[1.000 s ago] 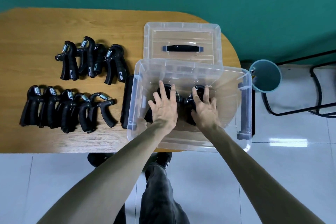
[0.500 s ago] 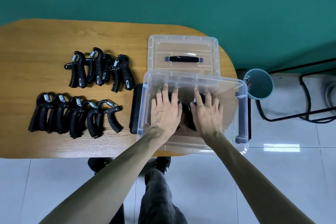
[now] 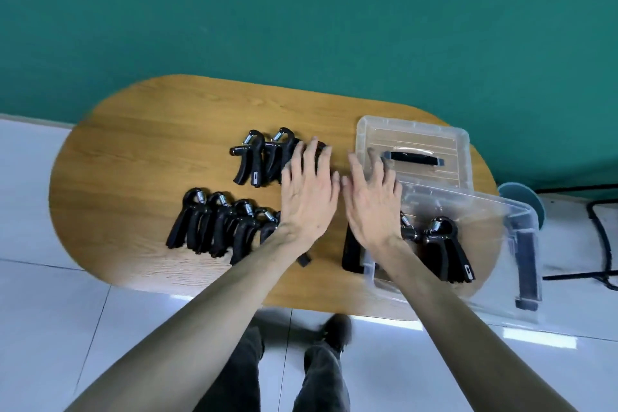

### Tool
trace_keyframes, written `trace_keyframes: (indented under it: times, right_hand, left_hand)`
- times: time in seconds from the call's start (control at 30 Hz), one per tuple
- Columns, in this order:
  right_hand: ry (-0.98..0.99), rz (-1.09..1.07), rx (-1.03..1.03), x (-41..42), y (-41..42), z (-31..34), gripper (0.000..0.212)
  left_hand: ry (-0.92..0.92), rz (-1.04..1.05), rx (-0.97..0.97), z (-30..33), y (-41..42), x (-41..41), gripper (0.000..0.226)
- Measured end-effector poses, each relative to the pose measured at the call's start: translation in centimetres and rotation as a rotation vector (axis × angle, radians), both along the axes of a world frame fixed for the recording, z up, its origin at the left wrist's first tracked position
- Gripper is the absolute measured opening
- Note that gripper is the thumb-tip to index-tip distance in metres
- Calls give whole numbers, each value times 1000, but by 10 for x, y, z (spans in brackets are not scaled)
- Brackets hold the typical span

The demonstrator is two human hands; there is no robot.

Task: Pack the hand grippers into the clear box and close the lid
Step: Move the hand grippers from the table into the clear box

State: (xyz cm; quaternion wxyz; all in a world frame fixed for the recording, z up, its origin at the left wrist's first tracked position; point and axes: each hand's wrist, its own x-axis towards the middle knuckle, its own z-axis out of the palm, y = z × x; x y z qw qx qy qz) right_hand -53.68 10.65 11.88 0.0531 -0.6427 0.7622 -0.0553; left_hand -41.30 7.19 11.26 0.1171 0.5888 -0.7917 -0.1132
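The clear box (image 3: 521,234) stands at the table's right end with black hand grippers (image 3: 448,247) lying inside. Its clear lid (image 3: 414,140) with a black handle lies flat behind it. Two groups of black hand grippers rest on the table: a back group (image 3: 257,160) and a front row (image 3: 214,227). My left hand (image 3: 309,191) hovers open and empty over the right end of the back group. My right hand (image 3: 371,201) is open and empty beside it, over the box's left edge and the lid's corner.
A black flat object (image 3: 351,251) lies against the box's left side. The wooden table (image 3: 140,150) ends close at the front and right. A teal round stool (image 3: 521,201) and a black metal frame (image 3: 602,244) stand on the floor to the right.
Both hands have left the box, releasing the hand grippers inside it, and moved left and back toward the back group. The camera view shifted left.
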Motion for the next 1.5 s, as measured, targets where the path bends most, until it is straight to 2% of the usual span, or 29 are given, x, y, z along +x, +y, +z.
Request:
trace_keyframes:
  times: [0.27, 0.57, 0.8, 1.0, 1.2, 1.5]
  right_hand:
    - [43, 61, 89, 120, -41, -22, 49]
    - [-12, 53, 207, 199, -64, -90, 53]
    - [8, 80, 216, 212, -106, -139, 57]
    - [81, 105, 204, 227, -136, -172, 63]
    - [107, 31, 258, 238, -152, -187, 78]
    - [58, -9, 245, 248, -164, -187, 89]
  left_hand:
    - [-90, 119, 139, -28, -28, 145, 51]
    - [-107, 201, 402, -97, -18, 241, 56]
    - [-58, 240, 509, -146, -24, 259, 69]
    - [37, 232, 483, -169, -20, 261, 82]
    - [63, 274, 456, -176, -12, 263, 76]
    - [83, 257, 414, -180, -9, 265, 87]
